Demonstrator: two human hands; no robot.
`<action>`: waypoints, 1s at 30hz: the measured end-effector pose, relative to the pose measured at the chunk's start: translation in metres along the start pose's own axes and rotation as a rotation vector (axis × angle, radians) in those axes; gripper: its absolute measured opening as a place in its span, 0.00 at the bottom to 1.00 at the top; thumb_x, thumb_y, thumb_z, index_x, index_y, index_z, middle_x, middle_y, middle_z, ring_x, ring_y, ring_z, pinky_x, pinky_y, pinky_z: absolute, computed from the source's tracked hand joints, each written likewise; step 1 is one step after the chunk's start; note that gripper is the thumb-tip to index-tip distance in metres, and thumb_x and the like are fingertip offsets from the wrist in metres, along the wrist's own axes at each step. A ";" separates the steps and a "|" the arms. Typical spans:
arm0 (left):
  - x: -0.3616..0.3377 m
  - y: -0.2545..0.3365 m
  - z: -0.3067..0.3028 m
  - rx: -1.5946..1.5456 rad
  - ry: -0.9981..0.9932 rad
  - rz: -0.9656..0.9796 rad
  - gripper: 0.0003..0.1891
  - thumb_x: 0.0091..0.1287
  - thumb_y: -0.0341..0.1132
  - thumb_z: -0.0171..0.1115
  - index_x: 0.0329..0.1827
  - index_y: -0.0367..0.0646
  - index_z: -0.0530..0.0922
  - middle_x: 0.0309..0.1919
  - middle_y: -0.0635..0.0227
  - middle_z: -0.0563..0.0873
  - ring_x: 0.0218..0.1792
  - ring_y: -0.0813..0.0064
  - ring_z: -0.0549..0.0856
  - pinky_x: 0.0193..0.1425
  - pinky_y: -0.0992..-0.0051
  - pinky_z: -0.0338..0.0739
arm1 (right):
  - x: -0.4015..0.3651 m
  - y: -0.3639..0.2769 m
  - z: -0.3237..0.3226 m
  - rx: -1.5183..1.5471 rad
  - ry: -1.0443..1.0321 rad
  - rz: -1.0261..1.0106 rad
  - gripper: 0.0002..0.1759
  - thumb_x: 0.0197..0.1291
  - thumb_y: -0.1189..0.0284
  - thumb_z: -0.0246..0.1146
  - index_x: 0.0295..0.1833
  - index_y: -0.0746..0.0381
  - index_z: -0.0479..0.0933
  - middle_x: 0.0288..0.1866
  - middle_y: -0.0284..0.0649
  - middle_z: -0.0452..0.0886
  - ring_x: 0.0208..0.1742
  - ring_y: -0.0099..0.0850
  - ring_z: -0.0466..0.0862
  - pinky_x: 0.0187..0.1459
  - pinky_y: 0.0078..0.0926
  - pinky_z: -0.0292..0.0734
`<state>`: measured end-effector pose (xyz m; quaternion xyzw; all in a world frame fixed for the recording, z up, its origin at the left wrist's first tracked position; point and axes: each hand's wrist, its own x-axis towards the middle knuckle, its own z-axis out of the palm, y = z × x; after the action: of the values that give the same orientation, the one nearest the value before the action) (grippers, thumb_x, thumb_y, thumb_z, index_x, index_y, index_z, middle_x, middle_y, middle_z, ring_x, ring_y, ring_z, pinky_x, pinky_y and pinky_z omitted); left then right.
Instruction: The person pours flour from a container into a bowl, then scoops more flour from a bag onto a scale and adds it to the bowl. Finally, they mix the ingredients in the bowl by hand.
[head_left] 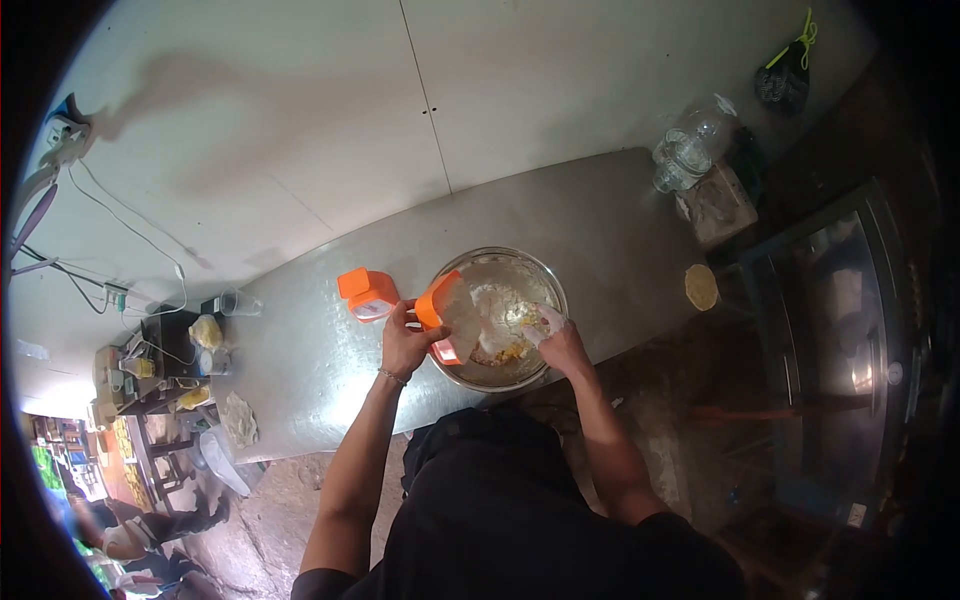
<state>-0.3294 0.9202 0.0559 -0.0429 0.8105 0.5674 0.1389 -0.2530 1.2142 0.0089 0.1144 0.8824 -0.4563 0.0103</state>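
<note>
A wide metal bowl (555, 283) stands on the steel table, holding white flour (497, 305) and yellow bits (512, 352). My left hand (405, 345) is closed on an orange container (437, 298), which is tilted over the bowl's left side; its inside cannot be seen clearly. Inside the bowl, at its right, my right hand (556, 345) has its fingers stretched into the floury mix, and white flour coats the fingertips. Another orange container (367, 293), with a pale label, stands left of the bowl.
The steel table (300, 370) runs along a white wall. Clear plastic bottles (690, 150) and a block-like box (718, 203) sit at its right end, near a round tan disc (701, 287). A crumpled bag (238, 420) lies at the left end. Another person (125, 540) is at far left.
</note>
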 end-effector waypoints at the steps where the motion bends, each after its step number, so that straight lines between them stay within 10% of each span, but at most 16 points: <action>1: -0.001 0.000 -0.001 -0.014 -0.018 -0.006 0.36 0.50 0.36 0.85 0.61 0.34 0.77 0.47 0.53 0.90 0.42 0.65 0.91 0.46 0.68 0.88 | -0.001 -0.006 -0.005 -0.001 -0.029 0.028 0.33 0.66 0.58 0.72 0.69 0.66 0.77 0.60 0.57 0.85 0.62 0.51 0.85 0.63 0.41 0.79; 13: -0.003 -0.006 -0.008 -0.153 0.027 -0.047 0.31 0.57 0.27 0.78 0.63 0.33 0.74 0.48 0.54 0.86 0.44 0.64 0.91 0.43 0.66 0.93 | 0.000 -0.010 -0.009 0.031 -0.071 0.080 0.32 0.65 0.60 0.73 0.69 0.66 0.77 0.62 0.58 0.85 0.63 0.52 0.85 0.64 0.41 0.80; 30: -0.003 0.005 0.021 0.246 0.028 0.187 0.42 0.47 0.39 0.85 0.67 0.38 0.76 0.47 0.57 0.89 0.46 0.64 0.90 0.54 0.67 0.85 | 0.010 0.006 0.014 0.018 -0.083 0.018 0.32 0.67 0.58 0.71 0.70 0.66 0.76 0.65 0.58 0.83 0.67 0.52 0.82 0.67 0.42 0.77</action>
<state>-0.3236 0.9414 0.0551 0.0424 0.8763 0.4734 0.0785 -0.2629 1.2080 -0.0052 0.1034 0.8759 -0.4685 0.0501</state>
